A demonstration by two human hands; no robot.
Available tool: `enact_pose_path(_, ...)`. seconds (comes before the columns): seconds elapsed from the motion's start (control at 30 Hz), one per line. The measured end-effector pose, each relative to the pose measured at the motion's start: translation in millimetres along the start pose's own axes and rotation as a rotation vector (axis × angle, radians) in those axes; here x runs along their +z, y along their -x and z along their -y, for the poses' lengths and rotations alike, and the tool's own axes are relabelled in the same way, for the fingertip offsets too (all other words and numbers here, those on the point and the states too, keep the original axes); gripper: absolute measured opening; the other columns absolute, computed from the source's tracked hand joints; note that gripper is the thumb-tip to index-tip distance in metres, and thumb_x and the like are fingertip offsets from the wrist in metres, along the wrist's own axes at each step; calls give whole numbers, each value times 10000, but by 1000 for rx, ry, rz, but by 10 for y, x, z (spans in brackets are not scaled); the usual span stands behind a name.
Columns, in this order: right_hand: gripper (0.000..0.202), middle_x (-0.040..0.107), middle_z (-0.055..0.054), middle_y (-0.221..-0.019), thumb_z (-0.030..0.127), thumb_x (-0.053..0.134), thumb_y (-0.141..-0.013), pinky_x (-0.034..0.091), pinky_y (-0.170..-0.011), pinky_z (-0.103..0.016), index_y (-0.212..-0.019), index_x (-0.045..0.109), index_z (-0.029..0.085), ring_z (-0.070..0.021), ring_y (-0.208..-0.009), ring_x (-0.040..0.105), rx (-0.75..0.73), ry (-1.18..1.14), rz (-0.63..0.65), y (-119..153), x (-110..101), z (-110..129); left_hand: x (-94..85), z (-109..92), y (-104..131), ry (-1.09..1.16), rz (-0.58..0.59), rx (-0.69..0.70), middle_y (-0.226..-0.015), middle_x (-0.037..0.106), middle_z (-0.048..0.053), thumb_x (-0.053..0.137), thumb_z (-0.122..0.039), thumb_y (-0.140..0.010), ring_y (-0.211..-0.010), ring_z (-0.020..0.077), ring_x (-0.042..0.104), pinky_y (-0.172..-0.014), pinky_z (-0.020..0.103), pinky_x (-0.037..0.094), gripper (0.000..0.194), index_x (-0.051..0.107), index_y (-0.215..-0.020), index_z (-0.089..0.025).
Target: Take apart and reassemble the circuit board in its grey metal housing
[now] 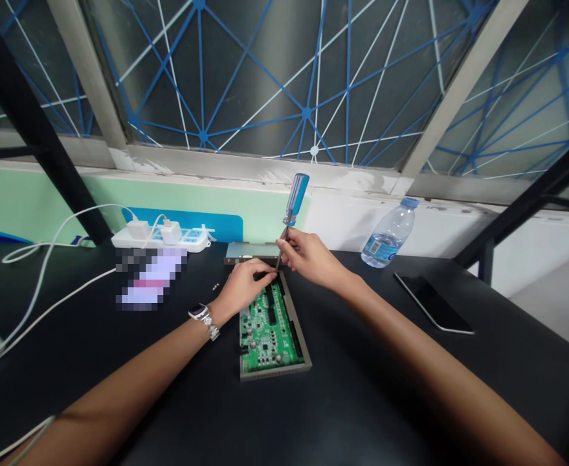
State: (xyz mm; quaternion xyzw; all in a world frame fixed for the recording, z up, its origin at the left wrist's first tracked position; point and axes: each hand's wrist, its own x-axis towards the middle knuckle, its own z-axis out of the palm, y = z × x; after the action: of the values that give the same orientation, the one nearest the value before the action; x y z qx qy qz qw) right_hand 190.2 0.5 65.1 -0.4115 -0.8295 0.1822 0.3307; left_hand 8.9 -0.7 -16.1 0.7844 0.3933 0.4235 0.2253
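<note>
The circuit board (259, 343) lies face up in its metal frame (300, 327) around the middle of the black table (362, 408), its long axis running from the near edge toward the far edge. The screwdriver (298, 197) stands over the frame's far end — handle up and tipped a little to the right, shaft slanting down and left to the tip. The right hand (308, 255), on the right of the tool, grips the shaft below the handle between thumb and fingers. The left hand (245, 285) reaches over the board's far left part, thumb and fingertips drawn together right beside the tip; whether they pinch anything I cannot tell, nor whether the tip sits in a screw. Both hands are about equally near that spot, from opposite sides. Just beyond, toward the table's far edge, lies a flat metal panel (252, 250); small metal bits (215, 286) rest left of the left hand.
</note>
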Motion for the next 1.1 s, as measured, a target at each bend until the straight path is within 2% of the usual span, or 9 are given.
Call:
enact_pose_path(0.4,213,629,0,-637,330,461,-977,443,-589,-265,-814,497,197,-139,-557,605,-12,-62,5,0,1,-7,-5,-39,7,-73,3,7,-955,737,33,621,-284,-900,-901,210,676,-849,335,498,134,741,-909,-223)
enact_pose_path(0.63,246,633,-6,-613,354,508,-950,426,-564,-262,-762,504,196,-137,-537,588,20,-36,-48,-14,33,-4,-3,-190,-3,-242,-143,31,-950,751,4,694,-276,-857,-956,229,667,-898,383,439,92,697,-940,-236)
enact_pose_path(0.83,279,594,4,-583,370,555,-919,407,-556,-267,-708,474,207,-138,-547,566,42,1,-117,-18,83,-17,42,-180,-32,-131,-153,15,-858,764,-7,711,-257,-844,-857,214,711,-830,340,474,45,686,-850,-220)
enact_pose_path(1.0,296,586,4,-582,402,568,-911,418,-558,-275,-709,472,209,-147,-564,578,80,-20,-110,-10,88,-14,69,-109,-30,53,-109,-24,-918,772,26,659,-246,-870,-869,217,724,-809,316,531,72,719,-896,-215)
enact_pose_path(1.1,275,623,-11,-641,432,607,-882,437,-565,-280,-773,535,190,-154,-595,601,73,-26,-66,-14,26,-27,75,-72,-28,88,-92,-47,-955,772,42,647,-258,-875,-908,230,720,-829,327,544,119,736,-940,-213)
